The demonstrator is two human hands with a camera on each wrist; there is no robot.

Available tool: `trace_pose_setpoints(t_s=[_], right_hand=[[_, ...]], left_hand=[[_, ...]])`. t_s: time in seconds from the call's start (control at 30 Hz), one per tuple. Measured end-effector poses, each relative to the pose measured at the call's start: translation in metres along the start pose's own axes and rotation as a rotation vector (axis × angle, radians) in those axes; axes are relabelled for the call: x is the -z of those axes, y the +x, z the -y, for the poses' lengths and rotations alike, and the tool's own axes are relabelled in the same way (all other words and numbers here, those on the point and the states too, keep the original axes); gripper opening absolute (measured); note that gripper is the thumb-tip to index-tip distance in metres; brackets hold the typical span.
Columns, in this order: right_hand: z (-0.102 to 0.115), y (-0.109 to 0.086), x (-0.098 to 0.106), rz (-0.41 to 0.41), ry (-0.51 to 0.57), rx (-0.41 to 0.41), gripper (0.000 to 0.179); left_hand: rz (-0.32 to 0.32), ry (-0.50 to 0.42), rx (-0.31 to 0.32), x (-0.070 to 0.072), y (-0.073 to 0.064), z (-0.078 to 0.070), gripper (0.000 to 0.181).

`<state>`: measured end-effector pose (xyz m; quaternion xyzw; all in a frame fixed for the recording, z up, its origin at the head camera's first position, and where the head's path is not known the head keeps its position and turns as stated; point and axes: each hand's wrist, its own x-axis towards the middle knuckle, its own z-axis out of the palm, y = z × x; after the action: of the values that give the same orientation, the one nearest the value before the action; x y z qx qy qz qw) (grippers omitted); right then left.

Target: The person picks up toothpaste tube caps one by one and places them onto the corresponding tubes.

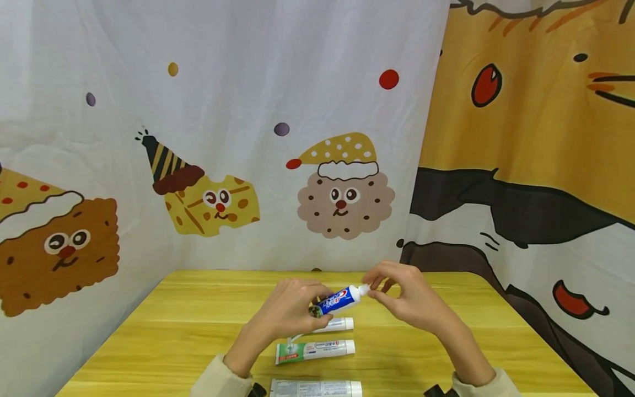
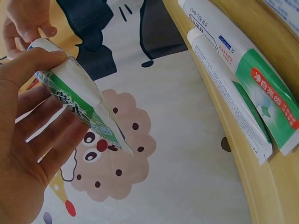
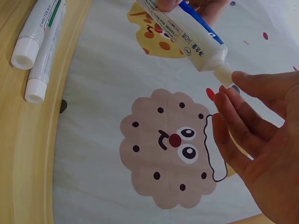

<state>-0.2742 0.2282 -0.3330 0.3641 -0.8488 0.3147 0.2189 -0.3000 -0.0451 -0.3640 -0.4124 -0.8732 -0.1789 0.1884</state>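
A blue and white toothpaste tube (image 1: 339, 301) is held above the table, its capped end tilted up to the right. My left hand (image 1: 296, 309) grips the tube's body between thumb and fingers; in the left wrist view its green and white side (image 2: 79, 100) shows. At the other end, my right hand (image 1: 409, 295) has thumb and fingertips at the small white cap (image 3: 224, 74), pinching it. Whether the cap is loose from the neck cannot be told. Below the hands, a green and white toothpaste tube (image 1: 315, 351) lies on the table.
A slimmer white tube (image 1: 339, 324) lies just behind the green one, partly hidden by the left hand. Nearest the front edge is a white printed tube (image 1: 315, 389), cut off by the frame. The yellow wooden table (image 1: 198, 309) meets a cartoon-printed curtain (image 1: 278, 231).
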Motion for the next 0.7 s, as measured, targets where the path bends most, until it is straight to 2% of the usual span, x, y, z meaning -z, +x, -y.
trace_pose_setpoints(t_s=[0.47,0.7], right_hand=[[0.0015,0.0006,-0.0005,0.011,-0.027,-0.037,0.014],[0.0007,-0.0006,-0.001,0.027,-0.052,-0.092,0.007]], left_hand=[[-0.011,0.001,-0.006,0.001,-0.0009,-0.0006,0.03],[-0.018,0.005,-0.018,0.001,-0.0005,-0.0008,0.03]])
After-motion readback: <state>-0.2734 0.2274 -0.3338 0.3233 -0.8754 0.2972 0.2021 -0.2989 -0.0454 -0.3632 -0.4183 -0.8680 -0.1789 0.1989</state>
